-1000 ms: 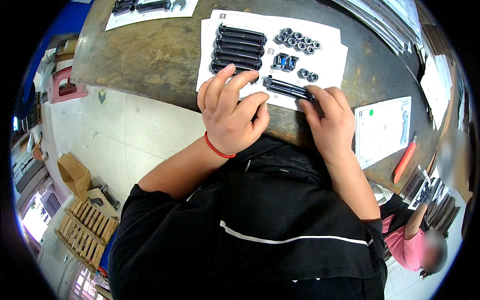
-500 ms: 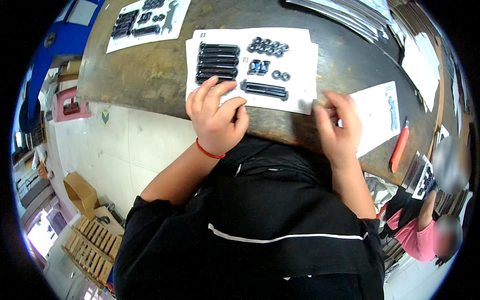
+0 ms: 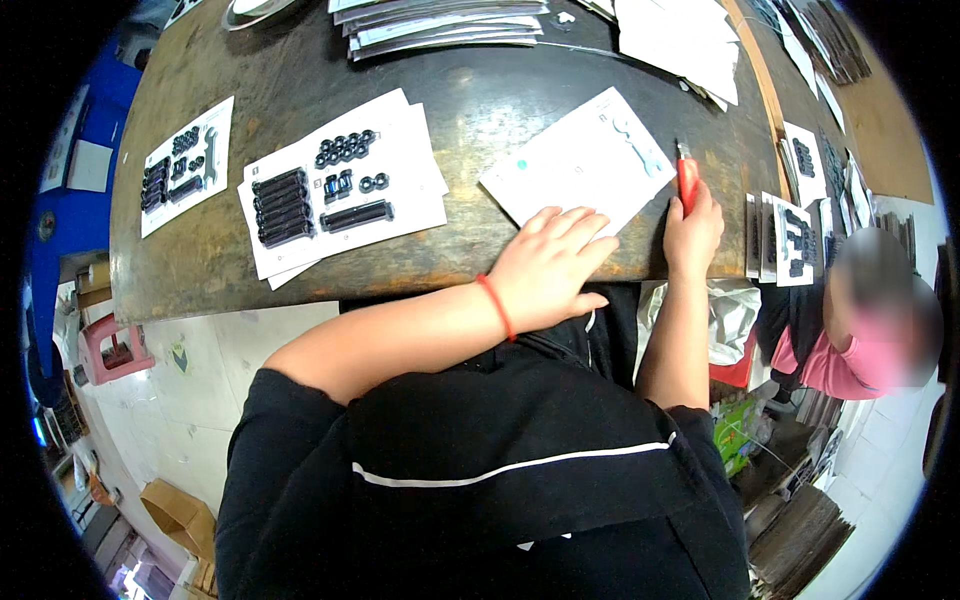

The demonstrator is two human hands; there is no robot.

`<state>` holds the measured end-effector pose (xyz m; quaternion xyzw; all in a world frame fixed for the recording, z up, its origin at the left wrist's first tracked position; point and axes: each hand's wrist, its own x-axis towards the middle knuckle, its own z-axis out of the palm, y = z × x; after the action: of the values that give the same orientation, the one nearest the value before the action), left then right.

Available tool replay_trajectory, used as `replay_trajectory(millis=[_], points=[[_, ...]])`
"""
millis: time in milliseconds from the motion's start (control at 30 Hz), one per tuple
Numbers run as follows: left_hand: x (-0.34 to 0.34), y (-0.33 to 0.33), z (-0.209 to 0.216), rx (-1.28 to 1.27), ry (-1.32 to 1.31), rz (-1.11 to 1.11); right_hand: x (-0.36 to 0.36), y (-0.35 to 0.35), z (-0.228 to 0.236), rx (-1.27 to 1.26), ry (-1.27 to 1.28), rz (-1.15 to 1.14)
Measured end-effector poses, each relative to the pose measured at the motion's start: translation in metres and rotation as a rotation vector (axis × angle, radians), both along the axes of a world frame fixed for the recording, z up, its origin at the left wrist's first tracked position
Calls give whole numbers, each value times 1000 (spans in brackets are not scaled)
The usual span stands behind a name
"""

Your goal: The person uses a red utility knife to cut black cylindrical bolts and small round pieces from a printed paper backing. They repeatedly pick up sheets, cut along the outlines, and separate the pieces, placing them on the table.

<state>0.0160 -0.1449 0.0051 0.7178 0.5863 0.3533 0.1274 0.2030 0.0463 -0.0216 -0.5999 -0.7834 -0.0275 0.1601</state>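
My left hand (image 3: 555, 262) lies with its fingers stretched out over the near edge of a white card (image 3: 560, 160). That card bears a pale blue wrench shape (image 3: 640, 148); whether it is printed or real I cannot tell. At the card's right, my right hand (image 3: 693, 235) is closed around the handle of a red utility knife (image 3: 687, 178), its tip pointing away from me. To the left, a white card (image 3: 285, 165) on another sheet carries black bolts (image 3: 282, 208), black nuts (image 3: 345, 149) and a longer black bolt (image 3: 357, 216).
A similar card with a wrench (image 3: 210, 155) is at the far left of the dark worktable (image 3: 450, 130). Stacked sheets (image 3: 440, 25) and loose papers (image 3: 675, 40) line the back. A person in pink (image 3: 835, 350) is at the right beside upright hardware cards (image 3: 795, 240).
My view has swung to the right. My left hand has left the bolt card for the wrench card, and my right hand has moved onto the red utility knife and taken hold of it.
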Motion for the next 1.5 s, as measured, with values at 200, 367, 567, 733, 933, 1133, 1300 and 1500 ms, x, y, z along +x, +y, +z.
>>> replay_trajectory(millis=[200,367,567,733,933,1133,1300,1500], points=[[-10,47,-16,-289,384,51,28,5,1,-152,386,139],[-69,68,16,-348,418,9,53,-32,38,-678,1145,29],[-49,124,16,24,282,85,43,-44,47,-1075,1213,31],[-44,162,-27,-148,551,71,31,-35,36,-1024,1109,6],[-42,165,-31,-218,581,97,28,-40,37,-1062,1116,-20],[-40,166,-33,-207,583,106,28,-77,37,-1145,1165,-56],[-41,164,-34,-208,572,120,32,-100,45,-1239,1110,-22],[-18,156,-33,-320,441,379,61,-110,54,-1470,1103,61]])
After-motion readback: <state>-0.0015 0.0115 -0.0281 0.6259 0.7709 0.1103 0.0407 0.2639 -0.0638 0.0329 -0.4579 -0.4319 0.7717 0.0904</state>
